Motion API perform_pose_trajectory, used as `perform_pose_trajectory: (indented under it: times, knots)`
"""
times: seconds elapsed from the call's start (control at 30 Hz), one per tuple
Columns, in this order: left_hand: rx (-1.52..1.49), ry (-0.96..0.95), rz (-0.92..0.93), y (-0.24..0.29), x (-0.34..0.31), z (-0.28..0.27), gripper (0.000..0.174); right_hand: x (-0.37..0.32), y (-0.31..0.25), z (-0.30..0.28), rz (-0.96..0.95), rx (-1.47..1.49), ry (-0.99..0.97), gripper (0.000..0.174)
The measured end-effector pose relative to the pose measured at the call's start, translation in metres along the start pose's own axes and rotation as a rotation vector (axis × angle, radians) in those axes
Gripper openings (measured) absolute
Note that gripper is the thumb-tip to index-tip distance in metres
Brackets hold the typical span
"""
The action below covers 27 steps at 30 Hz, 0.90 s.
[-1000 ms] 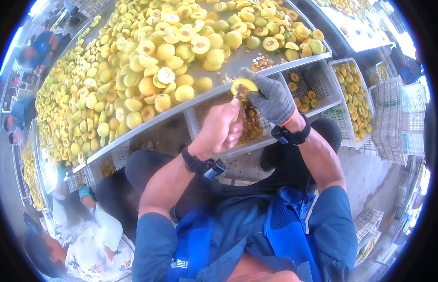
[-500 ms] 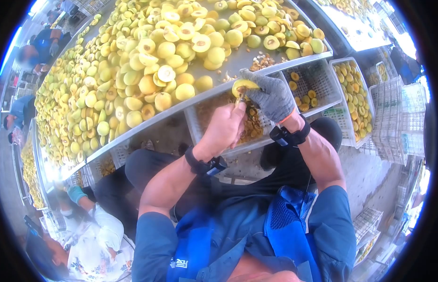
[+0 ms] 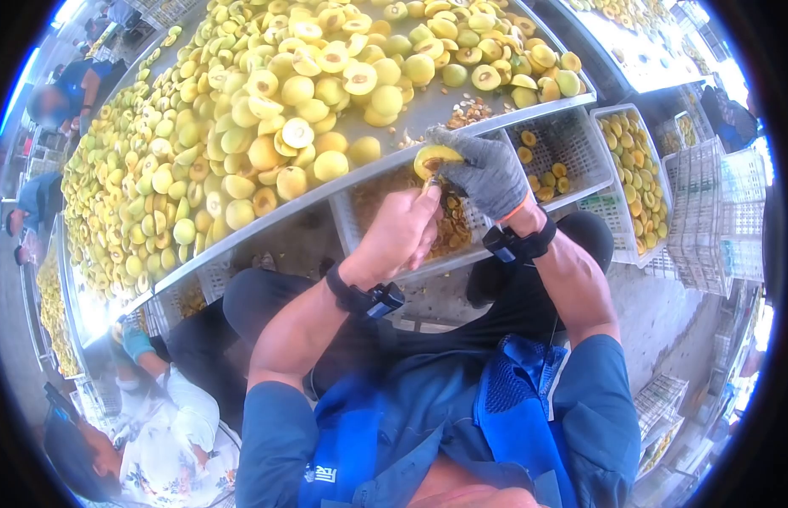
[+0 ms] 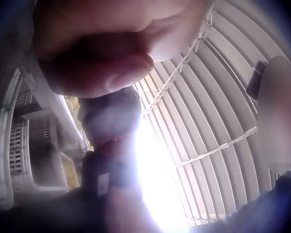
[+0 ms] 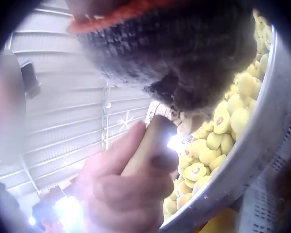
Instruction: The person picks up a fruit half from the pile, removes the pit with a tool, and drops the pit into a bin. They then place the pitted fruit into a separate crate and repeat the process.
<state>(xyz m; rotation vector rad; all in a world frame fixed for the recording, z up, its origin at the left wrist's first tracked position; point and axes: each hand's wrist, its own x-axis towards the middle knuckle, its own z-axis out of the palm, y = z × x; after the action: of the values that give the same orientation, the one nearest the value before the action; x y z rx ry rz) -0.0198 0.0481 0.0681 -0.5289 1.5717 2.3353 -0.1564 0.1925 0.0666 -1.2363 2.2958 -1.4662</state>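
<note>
My bare left hand (image 3: 396,233) grips a small tool (image 3: 430,183) whose far end meets the fruit; its wooden handle (image 5: 148,145) shows between the fingers in the right wrist view. A yellow fruit piece (image 3: 436,158) is pinched in my grey-gloved right hand (image 3: 493,176), over the table's near edge. In the left wrist view the curled bare fingers (image 4: 106,63) fill the top, with the gloved hand (image 4: 111,116) beyond them. The fruit is hidden there. The glove (image 5: 169,58) covers the top of the right wrist view.
Halved fruit (image 3: 242,127) is heaped on the metal-edged table (image 3: 242,235). Below the hands stands a crate (image 3: 343,222) of pieces, with another crate (image 3: 593,188) and a fuller one (image 3: 656,245) to the right. A person in white (image 3: 170,423) sits at lower left.
The fruit piece has tilted in the gloved hand, and my left hand has turned slightly with the tool at the fruit. At lower left, the neighbour's gloved hand has shifted.
</note>
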Motion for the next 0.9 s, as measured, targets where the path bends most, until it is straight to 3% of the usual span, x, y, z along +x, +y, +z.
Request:
perform_pose_trajectory:
  times: [0.13,0.43,0.53,0.63,0.73,0.83,0.9]
  knots:
    - [-0.095,-0.092,-0.123,0.009,-0.005,-0.007,0.042,0.005,0.0,-0.012,0.04,0.045,-0.158,0.038]
    - [-0.285,-0.284,-0.237,0.009,-0.001,-0.025,0.042,0.006,0.004,-0.018,0.432,0.501,-0.22,0.038]
    - [-0.295,-0.308,-0.24,0.008,0.002,-0.025,0.044,0.005,0.01,-0.019,0.409,0.524,-0.247,0.037]
    - [-0.162,-0.235,-0.212,0.006,0.0,-0.019,0.045,0.006,0.016,-0.014,0.305,0.33,-0.239,0.033]
    - [-0.133,-0.187,-0.187,0.007,0.0,-0.018,0.044,0.003,0.01,-0.007,0.068,0.21,-0.122,0.034]
    - [-0.164,-0.223,-0.187,0.007,-0.001,-0.02,0.045,0.004,0.003,-0.01,0.212,0.206,-0.153,0.035]
    - [-0.199,-0.271,-0.193,0.007,0.0,-0.024,0.045,0.006,-0.005,-0.016,0.354,0.398,-0.177,0.036]
